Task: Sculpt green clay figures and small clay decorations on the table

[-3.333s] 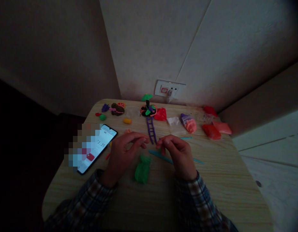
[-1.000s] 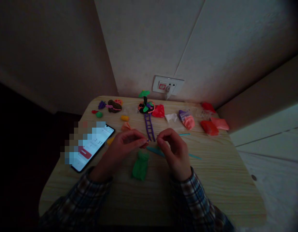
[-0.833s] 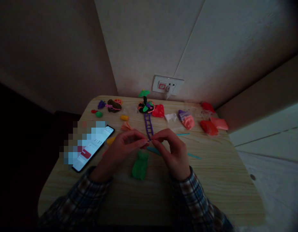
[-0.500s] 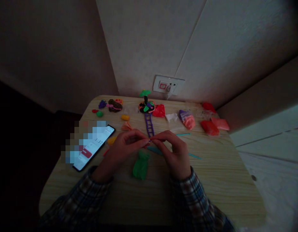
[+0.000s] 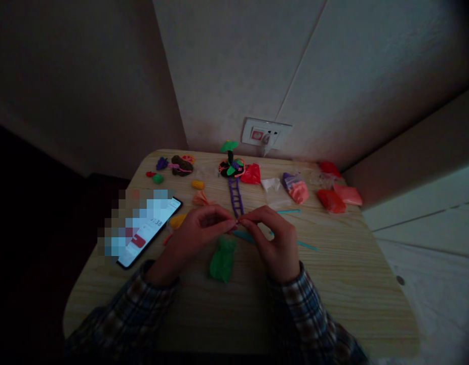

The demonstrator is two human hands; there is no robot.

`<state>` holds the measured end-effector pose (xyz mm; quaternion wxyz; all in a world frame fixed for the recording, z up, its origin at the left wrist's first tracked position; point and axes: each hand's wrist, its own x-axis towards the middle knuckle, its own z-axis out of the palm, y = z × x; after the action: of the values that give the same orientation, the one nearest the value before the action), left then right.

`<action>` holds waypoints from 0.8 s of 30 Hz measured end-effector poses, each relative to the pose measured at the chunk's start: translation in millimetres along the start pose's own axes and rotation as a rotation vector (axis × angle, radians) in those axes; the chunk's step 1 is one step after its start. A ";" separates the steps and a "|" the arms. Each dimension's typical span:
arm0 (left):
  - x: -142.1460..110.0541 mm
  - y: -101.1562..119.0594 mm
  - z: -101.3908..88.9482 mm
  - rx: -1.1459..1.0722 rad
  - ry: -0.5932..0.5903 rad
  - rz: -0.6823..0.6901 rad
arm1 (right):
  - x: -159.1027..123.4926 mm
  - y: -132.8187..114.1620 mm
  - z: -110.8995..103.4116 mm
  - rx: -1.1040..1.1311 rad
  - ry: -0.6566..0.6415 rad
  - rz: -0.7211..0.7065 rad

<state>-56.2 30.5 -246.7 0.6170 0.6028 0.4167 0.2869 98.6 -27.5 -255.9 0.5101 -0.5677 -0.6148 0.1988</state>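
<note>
Both hands are up over the middle of the tabletop (image 5: 333, 294), with the left hand (image 5: 198, 230) and right hand (image 5: 274, 238) basically nose to nose. Thumb and fingers are pinched closed on each side, tips meeting over a tiny piece (image 5: 237, 222) that's honestly too small and dark for me to make out. It sits just in front of the near end of a purple ladder (image 5: 233, 197), which runs back to a little model (image 5: 232, 167) with a black base and a green-topped tree standing upright. Below the hands, between the wrists, there's a green packet (image 5: 222, 261) lying flat, and a blue blade (image 5: 243, 236) pokes out from behind the right hand. A thin blue stick (image 5: 307, 246) shows on that hand's other side; can't tell if it's all one tool. Over on the left there's a lit phone (image 5: 153, 228) lying at an angle, partly pixelated, plus a stubby yellow piece (image 5: 197, 184) and a crumpled peach-coloured bit (image 5: 200, 198) farther back. Behind those is a brown lump (image 5: 182, 165) with a pink strip across it. A shiny red packet (image 5: 251, 174) is right beside the model, then a purple-and-pink bag (image 5: 298, 191), and an orange-red packet (image 5: 331, 201) near the right edge. Plaid sleeves (image 5: 135, 314), dim room.
</note>
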 end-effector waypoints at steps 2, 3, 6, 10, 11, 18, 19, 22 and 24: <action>-0.3 0.7 0.4 -0.018 -0.008 -0.009 | 0.0 -1.3 -0.5 -0.001 0.008 0.006; -0.3 1.0 0.6 -0.032 -0.009 -0.014 | 0.1 -1.8 -0.8 -0.001 0.015 0.007; 0.0 1.9 1.0 -0.056 -0.016 -0.025 | 0.2 -2.5 -1.7 0.006 0.028 0.008; 0.4 3.5 1.2 -0.063 -0.018 -0.026 | 0.3 -0.9 -1.6 0.043 0.026 0.028; 0.3 3.9 1.2 -0.070 -0.017 -0.029 | 0.4 -0.5 -1.4 0.053 0.024 0.033; 0.0 2.8 0.2 -0.045 -0.004 -0.023 | 1.1 -1.3 -1.4 0.053 -0.011 0.023; 0.2 2.1 -0.1 -0.047 -0.010 -0.017 | 1.0 -1.6 -1.4 0.050 -0.013 0.022; 0.6 0.8 -0.4 -0.050 -0.020 -0.003 | 0.7 -1.9 -1.1 0.038 -0.028 0.026; 0.6 0.9 -0.4 -0.048 -0.017 0.001 | 0.5 -1.8 -0.6 0.028 -0.037 0.024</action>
<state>-56.1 31.3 -245.9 0.6347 0.5903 0.4043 0.2919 98.4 -27.7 -254.0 0.5040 -0.5640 -0.6146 0.2241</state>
